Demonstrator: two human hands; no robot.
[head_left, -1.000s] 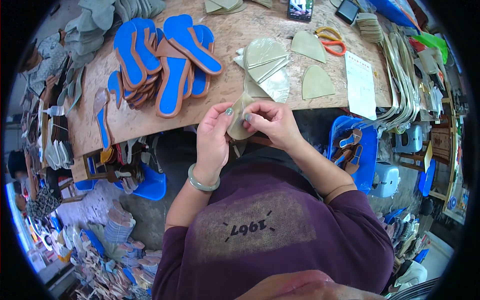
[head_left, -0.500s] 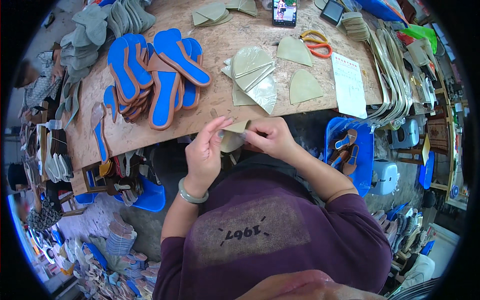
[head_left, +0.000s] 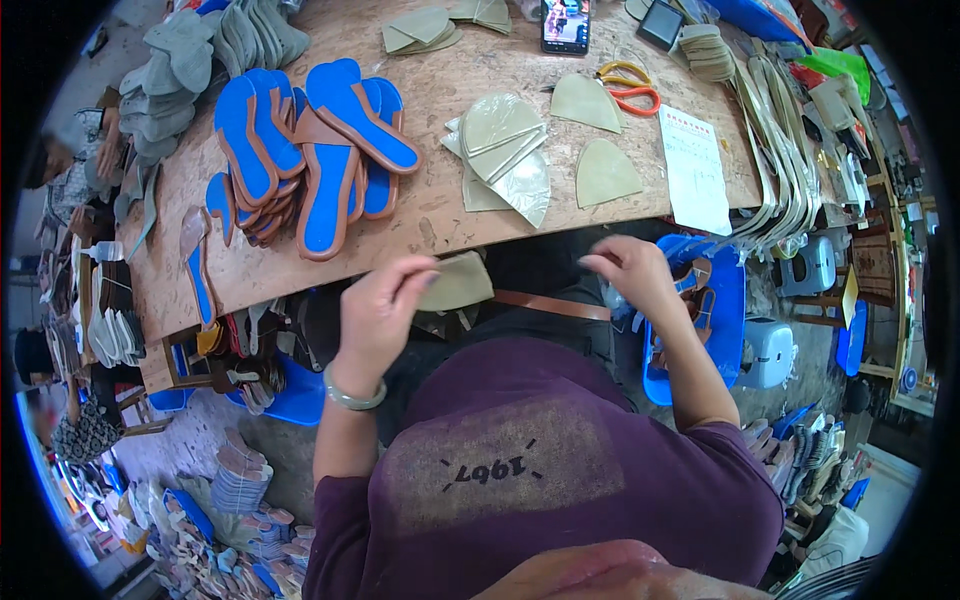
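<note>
Olive-green fabric piece (head_left: 458, 282) pinched in the left hand (head_left: 383, 310), just off the near edge of the wooden table (head_left: 420, 225). Left hand raised in front of the chest, wrist bent, silver bangle (head_left: 352, 396) at the wrist, fingers curled and closed on the piece's left end. Piece flat, rounded on one side, dull green, sticking out rightward from the fingers and overlapping the table edge. Right hand (head_left: 628, 272) to the right of the piece, well apart from it, fingers loosely bent with the tips drawn together; blurred, so cannot tell whether anything sits between them. Brown strap (head_left: 550, 303) lying between the two hands, below the table edge.

On the table, beyond the piece: stack of similar green pieces (head_left: 505, 150), two single green pieces (head_left: 605, 172) to its right, white paper sheet (head_left: 695, 168) further right. Blue and brown shoe soles (head_left: 310, 150) heaped left of the stack. Orange-handled scissors (head_left: 628, 88) and phone (head_left: 565, 24) toward the far side. Blue plastic bin (head_left: 712, 312) right of the right hand, below table level.
</note>
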